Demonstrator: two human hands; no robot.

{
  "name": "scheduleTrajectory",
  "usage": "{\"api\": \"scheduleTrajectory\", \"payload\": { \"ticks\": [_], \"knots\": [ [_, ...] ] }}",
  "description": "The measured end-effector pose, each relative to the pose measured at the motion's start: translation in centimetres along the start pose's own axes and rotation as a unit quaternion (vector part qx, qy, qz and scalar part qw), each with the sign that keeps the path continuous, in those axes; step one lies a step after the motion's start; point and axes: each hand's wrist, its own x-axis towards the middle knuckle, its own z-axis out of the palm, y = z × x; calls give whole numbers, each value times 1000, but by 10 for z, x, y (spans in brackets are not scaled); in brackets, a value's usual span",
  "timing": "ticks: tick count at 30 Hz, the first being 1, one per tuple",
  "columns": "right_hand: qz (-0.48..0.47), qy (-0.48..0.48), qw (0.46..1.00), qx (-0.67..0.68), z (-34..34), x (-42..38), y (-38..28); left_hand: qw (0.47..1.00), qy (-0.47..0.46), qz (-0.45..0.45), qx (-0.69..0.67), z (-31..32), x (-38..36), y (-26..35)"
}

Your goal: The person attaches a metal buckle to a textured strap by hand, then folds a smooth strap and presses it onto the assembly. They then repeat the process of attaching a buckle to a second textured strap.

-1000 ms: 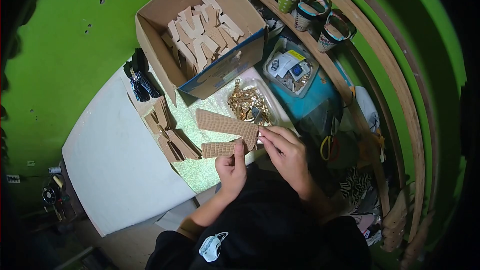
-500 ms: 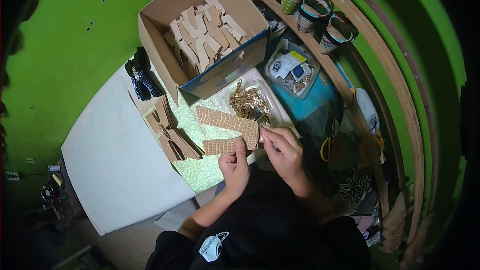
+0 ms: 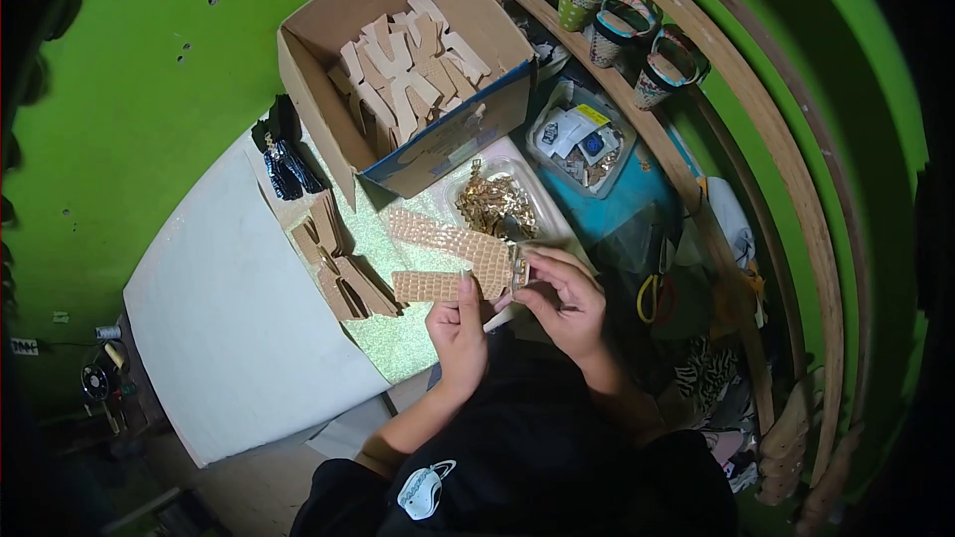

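Holding the textured tan piece [image 3: 453, 247] above the glittery table [image 3: 381, 338], the left hand [image 3: 461, 338] pinches its lower arm; the right hand [image 3: 567, 303] pinches what seems a metal buckle [image 3: 519, 268] at its end. The carton [image 3: 406, 70] holds similar pieces, the clear tray [image 3: 497, 201] gold hardware. Green walls [image 3: 139, 60] surround.

A scale-like grid in tan is shown on the forked piece [image 3: 484, 258]. At its three-o'clock end, gold is seen on the buckle [image 3: 520, 269]. The box [image 3: 443, 144] at eleven o'clock is coloured brown and blue; at one o'clock, green baskets [image 3: 578, 7] are pale-dotted.
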Motion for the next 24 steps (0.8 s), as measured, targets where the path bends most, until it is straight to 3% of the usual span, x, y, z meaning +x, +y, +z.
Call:
{"api": "scheduleTrajectory", "payload": {
  "ticks": [2,3,5,7,11,13,14,19,24],
  "knots": [
    [-115,-75,989,-49,-9,2,10,1000,2,-5,-3,7,-1,8],
    [-116,-75,989,-48,-10,6,5,1000,19,2,15,14,-2,14],
    [-224,-83,960,-144,-11,14,-11,999,35,9,33,20,-7,22],
    [-221,-77,962,-139,-11,11,-14,991,9,58,120,22,-14,26],
    [-250,-62,957,-132,-15,10,-15,995,39,60,72,36,-17,35],
    [-272,-60,952,-125,-19,10,-16,996,-61,54,36,24,-17,33],
    [-293,-70,945,-129,-22,11,-18,996,-64,57,35,22,-18,34],
    [-374,-84,917,-110,-30,17,-24,993,-80,-62,-66,28,-22,48],
    [-406,-92,905,-91,-33,21,-34,986,-91,-105,-88,31,-24,62]
  ]
}}
